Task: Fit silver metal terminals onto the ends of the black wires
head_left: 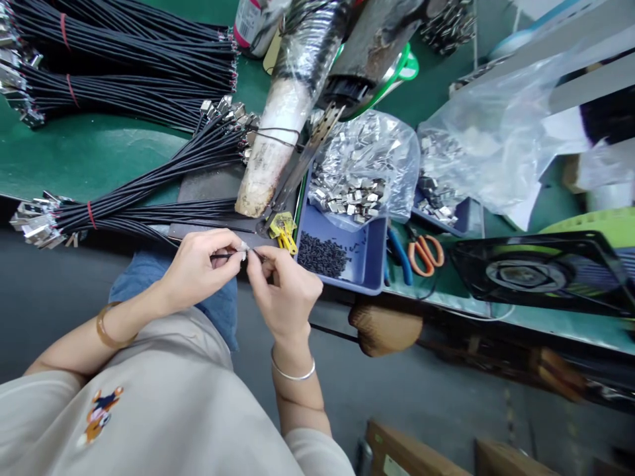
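Note:
My left hand (201,264) is closed, pinching a thin black cable (221,256) near its end. Fingertips of my right hand (285,284) meet that same end and are pinched together; the tiny piece between them is too hidden to name. Left of my hands, a bundle of black cables (149,182) with metal connectors (42,221) is tied by a red band (92,215). Close to my right hand lies a yellow tool (284,231). Beside it, a blue tray (364,281) holds small black tube pieces (322,256) and a clear bag of metal connector shells (360,198).
A taped pipe (278,132) slants down over the bench just beyond my hands. More cable bundles (124,39) lie at the back left. To the right are blue-handled pliers (401,258), orange-handled scissors (425,256) and a black fan (536,272). Cardboard boxes (407,453) stand below.

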`<state>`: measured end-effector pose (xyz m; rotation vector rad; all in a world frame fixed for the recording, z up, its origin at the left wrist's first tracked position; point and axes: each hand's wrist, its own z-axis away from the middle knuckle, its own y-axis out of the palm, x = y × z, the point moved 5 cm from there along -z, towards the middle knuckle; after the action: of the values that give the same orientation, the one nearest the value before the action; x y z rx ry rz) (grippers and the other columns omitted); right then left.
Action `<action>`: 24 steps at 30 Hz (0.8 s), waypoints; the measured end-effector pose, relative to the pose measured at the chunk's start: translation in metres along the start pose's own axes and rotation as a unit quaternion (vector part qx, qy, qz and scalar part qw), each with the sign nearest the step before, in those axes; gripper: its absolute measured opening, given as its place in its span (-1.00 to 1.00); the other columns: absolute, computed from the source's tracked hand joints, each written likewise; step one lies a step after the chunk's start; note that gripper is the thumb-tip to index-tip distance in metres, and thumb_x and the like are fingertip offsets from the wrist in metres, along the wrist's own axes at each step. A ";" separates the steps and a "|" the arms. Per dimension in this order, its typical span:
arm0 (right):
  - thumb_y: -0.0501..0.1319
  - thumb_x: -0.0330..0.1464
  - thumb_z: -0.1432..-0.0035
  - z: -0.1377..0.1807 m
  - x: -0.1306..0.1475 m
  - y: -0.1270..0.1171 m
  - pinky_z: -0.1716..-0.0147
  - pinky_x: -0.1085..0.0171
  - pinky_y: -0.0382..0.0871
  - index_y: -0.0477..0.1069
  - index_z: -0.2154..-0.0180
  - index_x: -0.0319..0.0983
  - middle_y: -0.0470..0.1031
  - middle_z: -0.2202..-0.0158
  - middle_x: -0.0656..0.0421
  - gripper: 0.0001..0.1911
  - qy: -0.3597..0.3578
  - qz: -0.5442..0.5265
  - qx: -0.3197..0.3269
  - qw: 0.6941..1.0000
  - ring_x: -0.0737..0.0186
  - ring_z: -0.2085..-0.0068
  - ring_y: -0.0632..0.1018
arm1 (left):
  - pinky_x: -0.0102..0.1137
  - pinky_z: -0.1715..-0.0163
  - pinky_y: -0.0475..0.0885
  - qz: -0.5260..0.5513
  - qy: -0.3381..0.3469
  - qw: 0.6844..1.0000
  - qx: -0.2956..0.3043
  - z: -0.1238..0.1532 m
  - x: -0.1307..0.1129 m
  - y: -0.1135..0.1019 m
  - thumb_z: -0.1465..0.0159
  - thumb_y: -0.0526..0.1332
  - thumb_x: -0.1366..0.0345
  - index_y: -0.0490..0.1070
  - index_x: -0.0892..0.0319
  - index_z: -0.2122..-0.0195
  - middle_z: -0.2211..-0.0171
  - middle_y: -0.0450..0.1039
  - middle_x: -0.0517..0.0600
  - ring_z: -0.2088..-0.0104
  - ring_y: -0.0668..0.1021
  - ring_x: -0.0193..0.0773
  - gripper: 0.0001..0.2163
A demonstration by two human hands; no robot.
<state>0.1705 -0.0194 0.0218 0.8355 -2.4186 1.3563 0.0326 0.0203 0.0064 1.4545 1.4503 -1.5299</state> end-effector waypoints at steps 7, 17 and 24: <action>0.17 -0.19 -0.32 -0.001 -0.029 -0.035 0.67 0.38 0.07 0.45 0.38 -0.20 0.28 0.66 0.37 -0.72 0.184 -0.162 -0.110 0.963 0.44 0.69 0.27 | -0.51 0.51 0.37 0.198 -0.103 0.970 0.100 -0.002 0.010 -0.012 -0.19 0.29 0.30 0.50 0.24 0.42 0.50 0.48 -0.03 0.52 0.43 -0.40 -0.88; 0.36 -0.26 0.00 -0.034 -0.142 -0.049 0.39 0.26 0.23 0.51 0.52 -0.21 0.56 0.50 0.18 -0.83 0.274 0.089 0.120 0.950 0.25 0.49 0.45 | -0.45 0.40 0.31 -0.139 0.181 0.936 0.266 -0.017 -0.049 -0.026 -0.35 0.15 0.44 0.51 0.23 0.40 0.44 0.49 0.00 0.45 0.48 -0.34 -0.80; 0.33 -0.33 0.01 -0.043 -0.131 -0.043 0.35 0.28 0.21 0.49 0.49 -0.19 0.62 0.42 0.16 -0.91 0.263 0.107 0.209 0.936 0.13 0.35 0.58 | -0.46 0.49 0.22 -0.167 0.064 0.972 0.152 -0.003 -0.015 -0.006 -0.27 0.12 0.45 0.35 0.21 0.44 0.52 0.36 -0.07 0.54 0.37 -0.38 -0.87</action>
<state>0.2989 0.0463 0.0137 0.2294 -1.8690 1.9245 0.0319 0.0201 0.0230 1.5646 1.6593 -1.9678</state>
